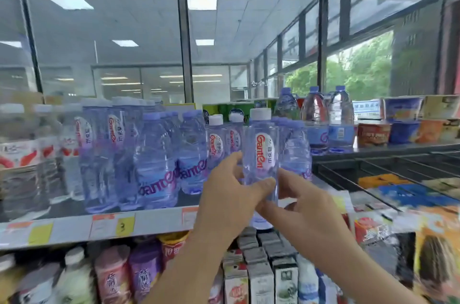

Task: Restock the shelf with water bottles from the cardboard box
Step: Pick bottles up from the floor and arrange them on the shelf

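Both my hands clamped on one water bottle [261, 152], upright, centre of frame: left hand [229, 201] wraps the middle, thumb across the front; right hand [308, 209] pinches low. The base sits at the front lip of the shelf [154, 221]; can't tell if it's landed. Cardboard box not in view. Risks: letting go at the lip could tip it off onto the cartons [261, 276] below; pushing in fast could knock the stocked bottles [219, 139] just behind

Noodle cups [373, 134] at right, drink cartons [260, 281] below, trees [361, 72] outside
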A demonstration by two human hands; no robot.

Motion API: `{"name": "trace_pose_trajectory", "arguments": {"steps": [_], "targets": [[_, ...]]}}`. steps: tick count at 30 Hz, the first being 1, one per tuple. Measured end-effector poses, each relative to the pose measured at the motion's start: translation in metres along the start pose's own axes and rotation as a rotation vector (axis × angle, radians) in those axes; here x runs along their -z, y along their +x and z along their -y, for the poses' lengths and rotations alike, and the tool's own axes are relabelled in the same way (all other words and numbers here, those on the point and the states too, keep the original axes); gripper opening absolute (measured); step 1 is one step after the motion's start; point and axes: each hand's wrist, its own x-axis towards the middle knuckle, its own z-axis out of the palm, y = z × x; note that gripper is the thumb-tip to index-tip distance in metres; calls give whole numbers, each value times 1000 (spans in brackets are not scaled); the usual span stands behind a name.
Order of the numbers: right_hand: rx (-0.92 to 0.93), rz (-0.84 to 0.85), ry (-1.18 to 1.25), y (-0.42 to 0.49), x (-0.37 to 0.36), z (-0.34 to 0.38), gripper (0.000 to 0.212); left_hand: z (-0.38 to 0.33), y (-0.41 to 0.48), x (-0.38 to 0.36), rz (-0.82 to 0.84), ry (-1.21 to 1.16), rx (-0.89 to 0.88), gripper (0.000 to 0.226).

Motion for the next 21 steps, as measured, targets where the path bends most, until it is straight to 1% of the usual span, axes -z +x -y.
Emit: {"name": "trace_pose_trajectory", "arguments": {"steps": [1,4,5,6,7,8,11,12,13,15,16,21], "targets": [[3,-36,-48,6,-7,3,8,4,5,4,-13,-4,10,41],[13,-108,-131,27,-27,8,21,12,23,14,-44,2,5,34],[-2,-107,-149,34,-33,8,18,14,29,17,-55,6,3,37],[-20,-109,-172,41,-38,8,10,16,36,19,-53,15,2,41],[-34,-116,-197,48,-42,7,15,16,42,21,-41,30,-1,41],[-47,-125,-208,53,-45,7,20,19,48,22,-28,41,-14,39],[-66,-181,-234,67,-52,0,20,25,57,27,-12,63,-43,24],[-82,-203,-237,70,-55,-3,23,27,58,29,-15,70,-45,24],[-95,-214,-256,73,-58,-7,25,29,60,31,-31,75,-46,30],[-99,-224,-307,78,-65,-13,30,35,63,37,-82,122,-42,51],[-95,-226,-324,79,-70,-15,32,38,64,39,-96,141,-43,56],[-121,-225,-449,82,-88,-22,31,51,66,43,-101,193,-78,53]]}}
